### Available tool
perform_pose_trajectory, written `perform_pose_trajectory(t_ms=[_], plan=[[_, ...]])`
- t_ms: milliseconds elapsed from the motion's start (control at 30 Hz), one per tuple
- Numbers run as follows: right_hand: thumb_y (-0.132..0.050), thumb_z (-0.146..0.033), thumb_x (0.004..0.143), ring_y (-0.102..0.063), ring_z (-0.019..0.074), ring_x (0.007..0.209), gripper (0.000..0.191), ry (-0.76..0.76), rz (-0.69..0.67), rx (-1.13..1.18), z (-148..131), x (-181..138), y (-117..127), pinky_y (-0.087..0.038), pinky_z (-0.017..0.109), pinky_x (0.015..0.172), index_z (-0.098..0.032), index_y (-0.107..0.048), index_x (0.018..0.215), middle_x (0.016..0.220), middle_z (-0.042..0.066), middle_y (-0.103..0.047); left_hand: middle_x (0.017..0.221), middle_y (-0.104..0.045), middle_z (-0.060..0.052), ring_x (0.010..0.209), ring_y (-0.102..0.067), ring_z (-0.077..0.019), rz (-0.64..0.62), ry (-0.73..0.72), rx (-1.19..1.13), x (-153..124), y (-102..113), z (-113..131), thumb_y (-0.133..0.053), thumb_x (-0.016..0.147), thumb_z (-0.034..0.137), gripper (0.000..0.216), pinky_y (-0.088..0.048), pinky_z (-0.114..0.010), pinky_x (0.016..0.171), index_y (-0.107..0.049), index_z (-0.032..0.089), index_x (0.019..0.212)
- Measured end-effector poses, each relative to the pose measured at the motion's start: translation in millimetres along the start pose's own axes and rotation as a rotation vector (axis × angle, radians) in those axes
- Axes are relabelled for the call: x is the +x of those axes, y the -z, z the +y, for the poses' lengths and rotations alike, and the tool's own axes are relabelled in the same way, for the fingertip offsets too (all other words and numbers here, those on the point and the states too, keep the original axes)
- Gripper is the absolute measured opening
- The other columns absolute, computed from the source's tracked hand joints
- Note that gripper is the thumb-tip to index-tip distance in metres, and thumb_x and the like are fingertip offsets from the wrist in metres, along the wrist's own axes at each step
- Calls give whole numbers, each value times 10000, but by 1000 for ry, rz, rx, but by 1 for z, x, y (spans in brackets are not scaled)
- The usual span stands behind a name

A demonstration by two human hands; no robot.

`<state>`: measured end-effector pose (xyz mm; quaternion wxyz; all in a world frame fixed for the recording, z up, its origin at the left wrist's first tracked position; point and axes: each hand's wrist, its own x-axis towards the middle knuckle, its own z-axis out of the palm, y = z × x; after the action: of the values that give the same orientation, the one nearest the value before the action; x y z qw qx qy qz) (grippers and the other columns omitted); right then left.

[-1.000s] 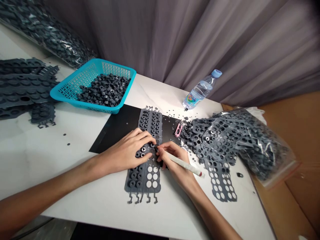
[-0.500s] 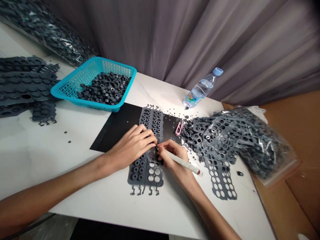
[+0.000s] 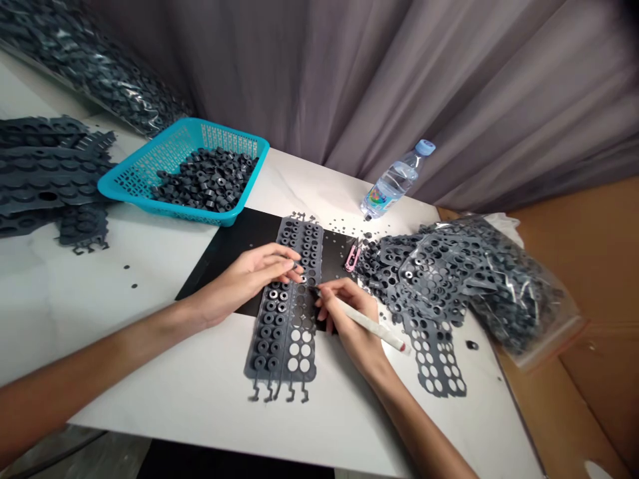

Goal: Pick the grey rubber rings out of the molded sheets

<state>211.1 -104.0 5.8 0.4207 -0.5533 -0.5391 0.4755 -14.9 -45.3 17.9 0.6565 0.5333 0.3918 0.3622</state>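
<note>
Across the black flat mat (image 3: 224,249) and the white tabletop (image 3: 164,386): dark grey, rubbery moulded sheet (image 3: 287,332), lying lengthwise away from the person, with thin crooked stems at both ends.
Sheet's near half: filled with dark grey round rings (image 3: 266,332) down the left side; opened into bare round holes (image 3: 293,350) down the right.
Left hand: raised just over the sheet's left side at mid-length, back upward, with fingers bent and thumb closed against them; pinching a small dark piece (image 3: 297,265), partly hidden.
Left forearm: slanting in from the lower left, in line with the wrist.
Right hand (image 3: 349,313): held low at the sheet's right edge, fingers curled, clamped pen-fashion on a slim white rod-shaped tool (image 3: 372,324) with a red-marked end.
Tool: tilted, with dark tip toward the holes; contact impossible to tell.
Right forearm: rising from the lower right, angled inward.
Gap between hands: narrow, without touching.
Right of the sheet: pink-handled metal snips (image 3: 353,255), then a dark grey heap of perforated sheets (image 3: 424,266) beside a clear plastic bag (image 3: 524,313).
Beyond: clear water bottle with blue cap (image 3: 397,179); turquoise plastic basket (image 3: 137,193), holding loose dark rings.
</note>
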Motion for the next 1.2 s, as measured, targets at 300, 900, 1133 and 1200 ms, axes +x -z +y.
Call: perform_pose_trajectory(t_ms=[300, 900, 1133, 1200], plan=[[-611, -469, 1031, -594, 142, 579, 276, 46, 55, -151, 1, 0, 5, -451, 243, 500, -202, -679, 1008, 748, 16, -679, 1241, -764, -114, 1279, -672, -267, -151, 59, -72, -3, -4, 2, -573, 1062, 463, 361, -468, -417, 1156, -682, 188, 1270], [-578, -472, 1047, -575, 156, 631, 289, 89, 37, -276, 1, -2, 5, -424, 271, 572, -209, -671, 970, 736, 4, -641, 1254, -761, -165, 1259, -688, -282, -197, 149, -222, -6, -6, 4, -590, 1055, 392, 367, -478, -437, 1147, -676, 131, 1298], [-576, -492, 1041, -576, 158, 620, 308, 73, 34, -309, -1, -1, 5, -423, 270, 563, -210, -674, 966, 740, 9, -651, 1239, -769, -150, 1281, -675, -286, -177, 156, -241, -6, -5, 6, -581, 1059, 425, 384, -451, -448, 1180, -703, 147, 1295], [-574, -493, 1043, -580, 158, 626, 307, 71, 31, -306, 0, -1, 5, -427, 268, 567, -212, -672, 965, 742, 9, -651, 1245, -768, -142, 1297, -666, -285, -167, 159, -237, -6, -5, 6, -584, 1056, 432, 385, -433, -449, 1199, -707, 153, 1291]])
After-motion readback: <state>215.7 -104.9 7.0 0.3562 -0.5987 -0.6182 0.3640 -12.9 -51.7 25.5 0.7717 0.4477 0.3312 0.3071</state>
